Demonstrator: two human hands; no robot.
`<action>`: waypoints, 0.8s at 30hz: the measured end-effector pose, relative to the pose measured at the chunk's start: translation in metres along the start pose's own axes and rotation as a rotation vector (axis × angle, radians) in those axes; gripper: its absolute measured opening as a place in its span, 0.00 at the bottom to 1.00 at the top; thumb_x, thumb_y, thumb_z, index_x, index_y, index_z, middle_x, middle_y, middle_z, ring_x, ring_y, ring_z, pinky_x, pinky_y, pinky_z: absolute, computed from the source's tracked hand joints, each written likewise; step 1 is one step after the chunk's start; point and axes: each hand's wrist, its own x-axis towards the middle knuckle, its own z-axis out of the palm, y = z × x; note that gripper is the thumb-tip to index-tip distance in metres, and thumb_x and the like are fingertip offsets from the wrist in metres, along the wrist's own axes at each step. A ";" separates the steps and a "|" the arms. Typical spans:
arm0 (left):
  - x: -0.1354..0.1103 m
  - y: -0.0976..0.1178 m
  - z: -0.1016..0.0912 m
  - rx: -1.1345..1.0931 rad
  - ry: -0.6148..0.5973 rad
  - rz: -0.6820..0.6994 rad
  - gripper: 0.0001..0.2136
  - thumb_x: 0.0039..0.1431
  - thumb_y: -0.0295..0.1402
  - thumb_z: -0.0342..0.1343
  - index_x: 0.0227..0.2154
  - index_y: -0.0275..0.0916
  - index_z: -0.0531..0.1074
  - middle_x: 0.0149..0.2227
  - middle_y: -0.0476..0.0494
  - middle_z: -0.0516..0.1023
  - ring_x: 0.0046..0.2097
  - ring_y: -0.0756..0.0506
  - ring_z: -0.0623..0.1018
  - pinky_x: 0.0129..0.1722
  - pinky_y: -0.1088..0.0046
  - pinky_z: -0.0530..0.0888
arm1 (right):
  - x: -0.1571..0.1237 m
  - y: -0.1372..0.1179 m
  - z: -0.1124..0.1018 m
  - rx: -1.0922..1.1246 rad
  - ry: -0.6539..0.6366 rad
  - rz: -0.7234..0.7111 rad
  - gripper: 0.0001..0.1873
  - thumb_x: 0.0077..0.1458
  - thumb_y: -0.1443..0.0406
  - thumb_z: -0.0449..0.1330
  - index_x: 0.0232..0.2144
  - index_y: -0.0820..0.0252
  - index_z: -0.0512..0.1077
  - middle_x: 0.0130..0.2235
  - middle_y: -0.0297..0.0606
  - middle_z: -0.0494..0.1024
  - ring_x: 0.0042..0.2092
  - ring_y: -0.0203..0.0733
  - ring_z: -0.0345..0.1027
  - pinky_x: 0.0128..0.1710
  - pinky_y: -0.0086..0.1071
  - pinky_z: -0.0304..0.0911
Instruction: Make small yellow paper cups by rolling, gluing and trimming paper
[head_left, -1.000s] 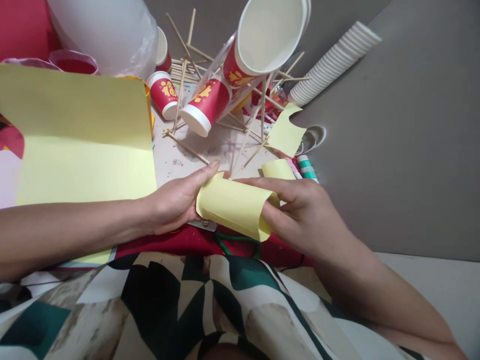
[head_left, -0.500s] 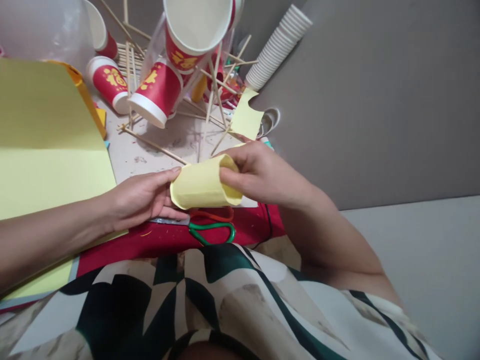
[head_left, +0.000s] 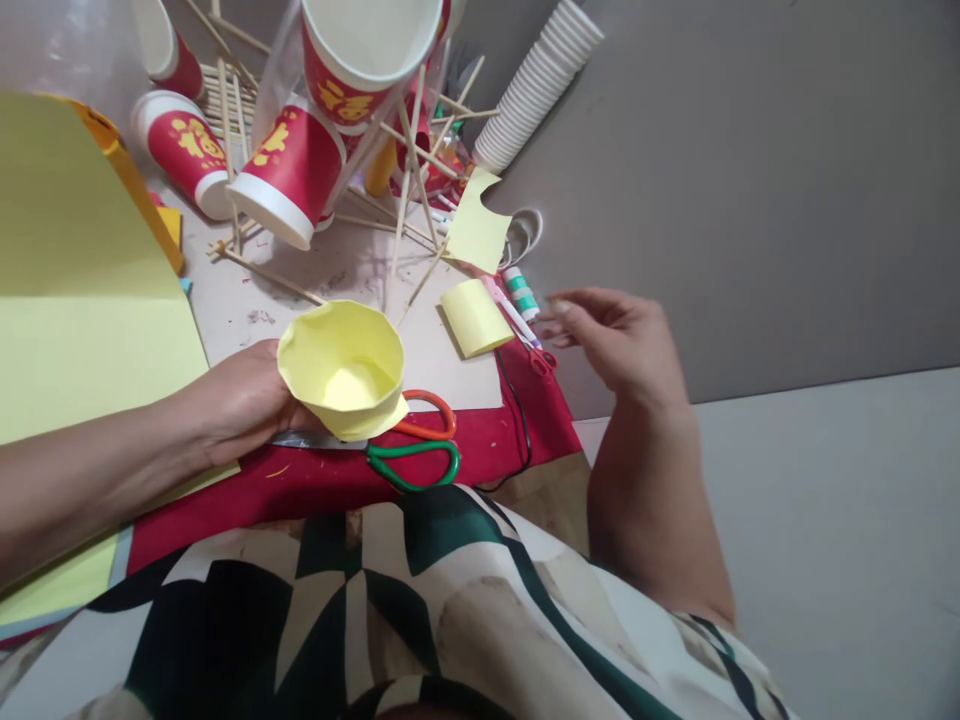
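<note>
My left hand (head_left: 259,400) is wrapped around the side of a yellow paper cup (head_left: 341,360), whose open, slightly wavy rim faces up toward me. Inside it, the pale round bottom shows. To the right, my right hand (head_left: 611,330) has its fingers loosely bent and apart, with nothing visible in them. Its fingertips are close to a green-and-white glue stick (head_left: 521,293). A curled strip of yellow paper (head_left: 475,318) lies on the table between the hands. Below the cup are scissors with orange and green handles (head_left: 416,465), their blades partly hidden.
Red paper cups (head_left: 289,175) and a frame of thin wooden sticks (head_left: 409,180) stand at the back. A stack of white cups (head_left: 536,90) leans against the wall. Yellow paper sheets (head_left: 97,330) cover the left side. Small red-handled scissors (head_left: 541,362) lie near the right edge.
My right hand has come out of the yellow paper cup and moved right, toward the glue stick. The left hand has tilted the cup so its opening faces up.
</note>
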 end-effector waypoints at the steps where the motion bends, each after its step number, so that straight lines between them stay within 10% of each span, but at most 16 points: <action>1: 0.000 0.000 0.001 -0.005 0.004 -0.011 0.17 0.46 0.26 0.68 0.41 0.32 0.79 0.38 0.37 0.84 0.34 0.44 0.82 0.28 0.74 0.80 | 0.005 0.016 0.000 -0.130 0.008 0.074 0.21 0.60 0.56 0.58 0.47 0.64 0.79 0.40 0.46 0.84 0.38 0.45 0.78 0.42 0.40 0.74; 5: -0.001 0.000 0.003 -0.020 0.024 -0.022 0.21 0.52 0.29 0.67 0.50 0.33 0.77 0.49 0.32 0.82 0.45 0.36 0.84 0.34 0.66 0.84 | 0.014 0.055 0.008 -0.439 -0.039 0.253 0.17 0.54 0.63 0.62 0.43 0.68 0.81 0.44 0.54 0.83 0.47 0.56 0.77 0.47 0.43 0.68; 13: 0.002 -0.001 -0.003 -0.102 0.055 0.002 0.13 0.61 0.27 0.60 0.48 0.30 0.77 0.48 0.31 0.83 0.39 0.40 0.84 0.28 0.72 0.83 | -0.006 0.050 0.018 -0.667 -0.169 0.305 0.19 0.59 0.61 0.57 0.47 0.65 0.80 0.50 0.59 0.80 0.52 0.61 0.73 0.46 0.42 0.63; 24: 0.008 -0.005 -0.011 -0.185 0.028 0.059 0.09 0.59 0.27 0.59 0.40 0.30 0.79 0.34 0.39 0.84 0.32 0.46 0.81 0.31 0.73 0.81 | -0.022 0.049 0.000 -0.091 -0.183 0.402 0.08 0.40 0.63 0.67 0.19 0.60 0.71 0.19 0.35 0.70 0.24 0.36 0.60 0.26 0.32 0.54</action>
